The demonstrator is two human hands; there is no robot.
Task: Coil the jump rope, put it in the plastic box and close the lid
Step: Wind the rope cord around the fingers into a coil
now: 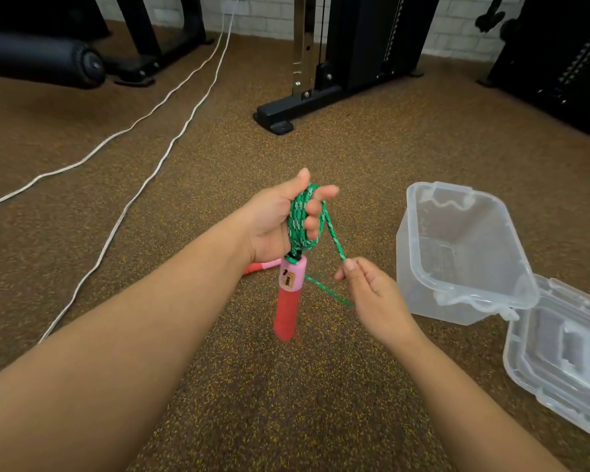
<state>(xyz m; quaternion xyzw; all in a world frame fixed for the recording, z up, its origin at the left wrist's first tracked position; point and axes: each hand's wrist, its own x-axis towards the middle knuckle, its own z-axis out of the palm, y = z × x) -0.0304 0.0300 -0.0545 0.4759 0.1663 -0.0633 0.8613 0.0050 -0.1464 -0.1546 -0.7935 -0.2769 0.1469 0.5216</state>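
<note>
The green and white jump rope (298,218) is wound in several loops around the fingers of my left hand (280,216). One pink and red handle (288,296) hangs below that hand. The second handle (261,267) lies on the floor, mostly hidden behind my left wrist. My right hand (368,291) pinches a free strand of the rope just right of the hanging handle. The clear plastic box (457,253) stands open on the floor to the right. Its clear lid (562,356) lies beside it at the lower right.
Two white cables (143,137) run across the speckled brown floor on the left. A black machine base (286,114) stands ahead, with a padded roller (48,59) at the upper left and more black equipment at the upper right.
</note>
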